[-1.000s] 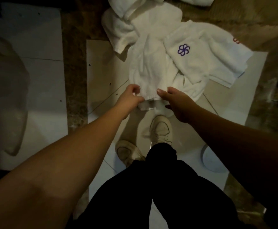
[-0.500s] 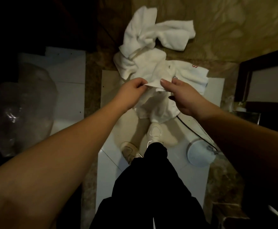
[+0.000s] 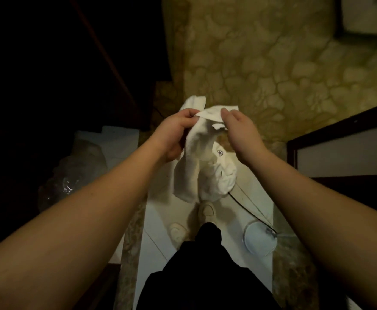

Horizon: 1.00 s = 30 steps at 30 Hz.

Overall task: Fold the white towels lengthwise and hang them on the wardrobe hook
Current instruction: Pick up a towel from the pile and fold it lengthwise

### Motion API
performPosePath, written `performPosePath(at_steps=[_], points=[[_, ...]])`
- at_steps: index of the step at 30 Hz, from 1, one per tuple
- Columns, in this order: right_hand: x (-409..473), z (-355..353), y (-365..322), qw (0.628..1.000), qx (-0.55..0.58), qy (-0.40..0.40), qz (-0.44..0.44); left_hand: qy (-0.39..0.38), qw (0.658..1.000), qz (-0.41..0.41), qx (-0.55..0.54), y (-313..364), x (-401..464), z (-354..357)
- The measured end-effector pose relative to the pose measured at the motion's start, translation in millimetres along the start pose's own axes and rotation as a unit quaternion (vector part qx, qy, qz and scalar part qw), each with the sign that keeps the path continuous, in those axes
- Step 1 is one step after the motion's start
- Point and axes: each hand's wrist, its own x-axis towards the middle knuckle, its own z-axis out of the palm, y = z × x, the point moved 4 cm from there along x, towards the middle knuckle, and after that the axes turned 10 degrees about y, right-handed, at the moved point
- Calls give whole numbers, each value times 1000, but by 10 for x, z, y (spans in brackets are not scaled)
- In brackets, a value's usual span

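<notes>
Both hands' fingers (image 3: 190,114) pinch the white towel (image 3: 196,157), hiding its lower folds.

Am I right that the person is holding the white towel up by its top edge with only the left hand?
Not quite: the head view shows both hands on it. The left hand and the right hand each pinch the top edge of the white towel, which hangs down between them.

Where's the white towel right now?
In the head view, the white towel hangs at centre frame, its top edge pinched between the left hand and the right hand, dangling above the white shoe.
</notes>
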Motion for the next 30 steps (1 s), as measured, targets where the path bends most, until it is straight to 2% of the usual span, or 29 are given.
performPosePath(at_steps=[5,9,14,20,25,30], points=[[-388,-285,-907,998,25,-31,-50,-3,1000,28,2,864,-681,86],[-744,-544,-1569,988,0,-115,-106,-9,998,56,24,1458,-1247,145],[-1175,-928,-2078,970,-18,-213,-120,10,998,60,33,1905,-1973,144],[-1768,-1277,-2369,950,9,-237,-203,21,996,87,-7,2035,-2740,51],[-2268,-1574,-2350,939,123,-261,-189,41,989,144,18,1879,-3473,18],[-2821,-1801,-2227,934,216,-233,-162,89,963,232,106,1572,-4266,8]])
